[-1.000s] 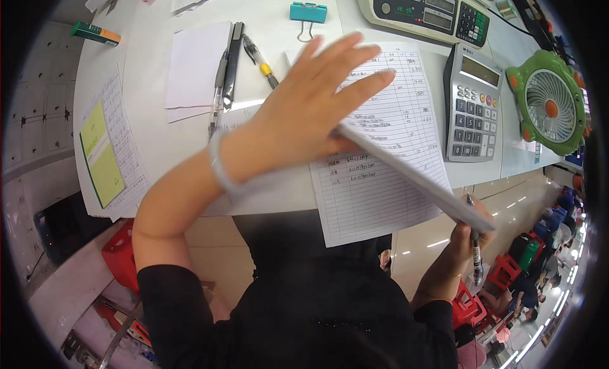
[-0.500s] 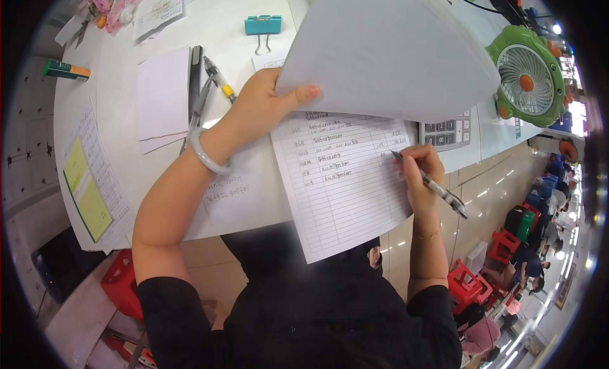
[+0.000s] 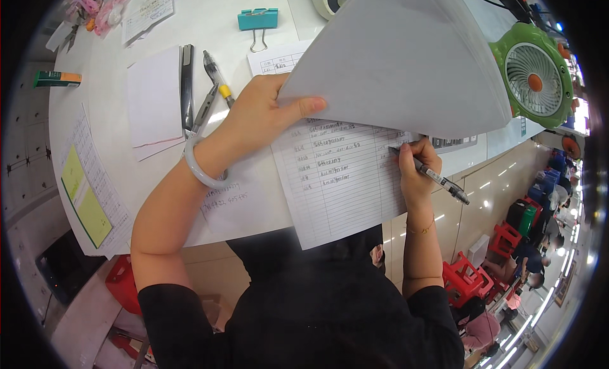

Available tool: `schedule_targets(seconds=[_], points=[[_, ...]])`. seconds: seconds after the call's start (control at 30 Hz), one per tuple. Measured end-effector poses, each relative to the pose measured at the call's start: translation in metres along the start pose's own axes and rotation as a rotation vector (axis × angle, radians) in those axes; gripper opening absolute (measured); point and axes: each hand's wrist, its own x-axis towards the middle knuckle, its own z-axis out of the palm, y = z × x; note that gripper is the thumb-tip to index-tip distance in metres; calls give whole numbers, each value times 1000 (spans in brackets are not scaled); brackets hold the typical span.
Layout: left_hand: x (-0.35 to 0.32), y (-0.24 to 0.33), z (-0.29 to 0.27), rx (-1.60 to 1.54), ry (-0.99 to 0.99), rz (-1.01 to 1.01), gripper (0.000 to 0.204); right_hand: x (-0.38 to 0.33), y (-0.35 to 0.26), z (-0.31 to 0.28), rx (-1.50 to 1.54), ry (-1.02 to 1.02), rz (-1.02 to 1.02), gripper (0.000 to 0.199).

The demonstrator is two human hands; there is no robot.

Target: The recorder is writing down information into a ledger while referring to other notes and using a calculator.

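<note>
Slanted pen (image 3: pixel 446 181) over lined sheet (image 3: pixel 346 207)

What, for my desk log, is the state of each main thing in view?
Left hand: pinching upper sheets
Upper sheets: lifted, underside showing
Lined form: partly filled in
Right hand: gripping pen
Pen: tip toward form
Calculator: mostly covered
Teal binder clip: lying on desk
Green desk fan: upright; spinning unclear

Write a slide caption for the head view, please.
Left hand holding raised sheets, right hand holding a pen over a form.

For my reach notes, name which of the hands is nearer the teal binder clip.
Left. The left hand is below the teal binder clip in the picture; the right hand is farther, lower and rightward.
</note>
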Motion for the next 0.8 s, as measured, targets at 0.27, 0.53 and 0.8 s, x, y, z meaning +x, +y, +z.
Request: schedule_targets(seconds=[0.27,0.53,0.8], points=[[0,-2,0,-27,-9,11,37,1,3,1,-8,0,-50,23],[1,-1,0,6,-4,31,37,1,4,2,-29,44,0,23],[1,-3,0,-5,-17,39,36,-1,7,2,16,49,-45,22]])
